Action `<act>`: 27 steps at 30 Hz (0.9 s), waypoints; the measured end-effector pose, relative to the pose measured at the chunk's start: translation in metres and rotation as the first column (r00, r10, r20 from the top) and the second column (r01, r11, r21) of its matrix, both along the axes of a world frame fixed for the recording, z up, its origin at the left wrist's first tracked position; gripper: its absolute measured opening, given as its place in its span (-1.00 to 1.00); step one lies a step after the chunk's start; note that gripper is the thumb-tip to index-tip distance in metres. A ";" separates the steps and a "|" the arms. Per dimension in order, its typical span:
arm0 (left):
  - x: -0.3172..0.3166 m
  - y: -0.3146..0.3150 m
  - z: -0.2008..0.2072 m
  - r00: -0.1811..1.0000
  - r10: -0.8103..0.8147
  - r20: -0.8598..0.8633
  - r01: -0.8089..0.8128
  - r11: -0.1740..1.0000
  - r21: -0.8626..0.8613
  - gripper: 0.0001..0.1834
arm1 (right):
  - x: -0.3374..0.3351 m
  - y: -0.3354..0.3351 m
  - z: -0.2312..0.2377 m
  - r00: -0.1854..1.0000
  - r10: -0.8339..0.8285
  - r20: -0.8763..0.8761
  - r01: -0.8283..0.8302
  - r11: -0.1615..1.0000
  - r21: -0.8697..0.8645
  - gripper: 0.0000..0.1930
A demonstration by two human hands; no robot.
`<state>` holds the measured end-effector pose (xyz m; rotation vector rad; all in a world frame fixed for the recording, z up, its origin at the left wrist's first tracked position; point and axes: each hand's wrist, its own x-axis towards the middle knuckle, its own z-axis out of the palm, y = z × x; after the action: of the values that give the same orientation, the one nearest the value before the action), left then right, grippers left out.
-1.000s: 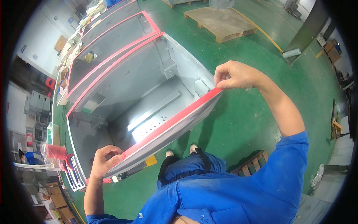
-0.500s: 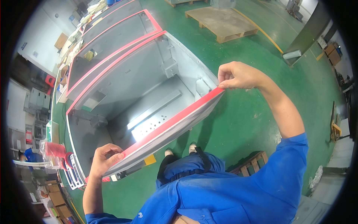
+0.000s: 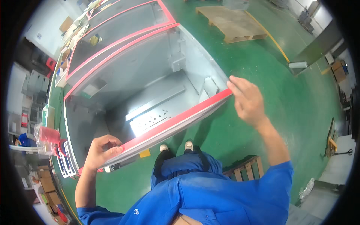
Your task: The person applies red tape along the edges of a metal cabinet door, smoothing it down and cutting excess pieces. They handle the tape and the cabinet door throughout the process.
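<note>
A grey sheet-metal cabinet body [image 3: 195,48] lies with its open side up in front of me, and red tape [image 3: 180,117] runs along its near rim. My left hand [image 3: 100,150] is closed at the rim's left end, thumb pressed on the tape and fingers curled over the inner side. At the rim's right end, my right hand [image 3: 247,99] has its fingers stretched out, with the fingertips at the corner where the tape ends. The inside holds a perforated plate [image 3: 150,125] and a small bracket [image 3: 210,87].
Beyond it stand more grey cabinets with red-edged rims [image 3: 161,15]. Tape rolls in plastic [image 3: 48,135] sit at the left. A wooden pallet [image 3: 228,22] lies on the green floor [image 3: 277,86]; a slatted wooden piece [image 3: 245,170] is beside my legs.
My right hand has gone from pinching the rim's right corner to outstretched fingers beside it. The left hand still grips the rim's left end. The whole view has shifted slightly.
</note>
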<state>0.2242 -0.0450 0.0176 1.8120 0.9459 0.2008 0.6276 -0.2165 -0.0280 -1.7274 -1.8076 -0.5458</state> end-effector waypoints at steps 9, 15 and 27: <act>0.003 0.003 0.006 0.995 -0.089 -0.038 0.094 0.984 0.151 -0.80 | -0.021 0.002 -0.016 0.980 -0.178 0.086 0.175 0.984 0.044 -0.47; -0.006 0.004 0.006 0.996 0.027 0.082 -0.033 0.996 0.083 -0.83 | -0.056 0.009 -0.021 0.968 -0.216 0.127 0.219 0.976 -0.005 -0.46; -0.129 0.047 0.024 0.935 -0.233 0.266 -0.019 0.718 0.696 -0.84 | -0.238 0.049 -0.022 0.978 -0.167 0.129 0.171 0.985 -0.021 -0.48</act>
<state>0.0950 0.0016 0.0416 2.4037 0.5294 0.8659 0.3896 -0.1671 -0.0504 -1.9187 -1.7730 -0.7148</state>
